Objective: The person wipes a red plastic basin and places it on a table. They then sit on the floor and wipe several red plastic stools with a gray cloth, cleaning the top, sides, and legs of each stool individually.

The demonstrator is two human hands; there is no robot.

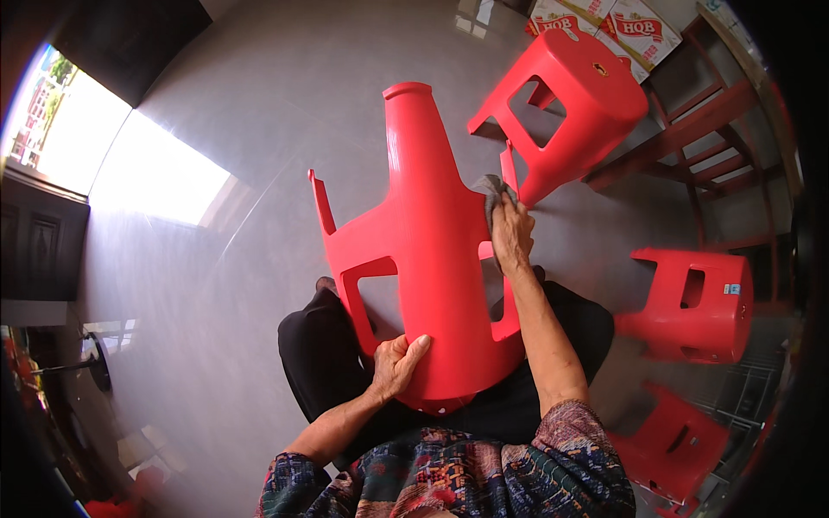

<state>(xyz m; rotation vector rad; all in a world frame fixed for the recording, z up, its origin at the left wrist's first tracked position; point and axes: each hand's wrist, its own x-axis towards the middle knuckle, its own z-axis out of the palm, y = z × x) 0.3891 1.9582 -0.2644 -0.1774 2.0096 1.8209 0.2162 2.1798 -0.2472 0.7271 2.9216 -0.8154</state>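
Note:
A red plastic stool [427,250] lies tipped across my lap, its seat toward me and its legs pointing away. My left hand [395,366] grips the seat's edge near my body. Farther along, my right hand [511,233] presses a grey cloth [490,189] against the right side of the stool, by one leg. My legs in black trousers [324,363] are under the stool.
Three more red stools stand to the right: one [566,108] beyond my right hand, one [695,304] at mid right, one [678,445] at lower right. Cardboard boxes [622,26] and a red-brown wooden frame [691,147] sit at the upper right. Grey tiled floor [259,129] spreads left.

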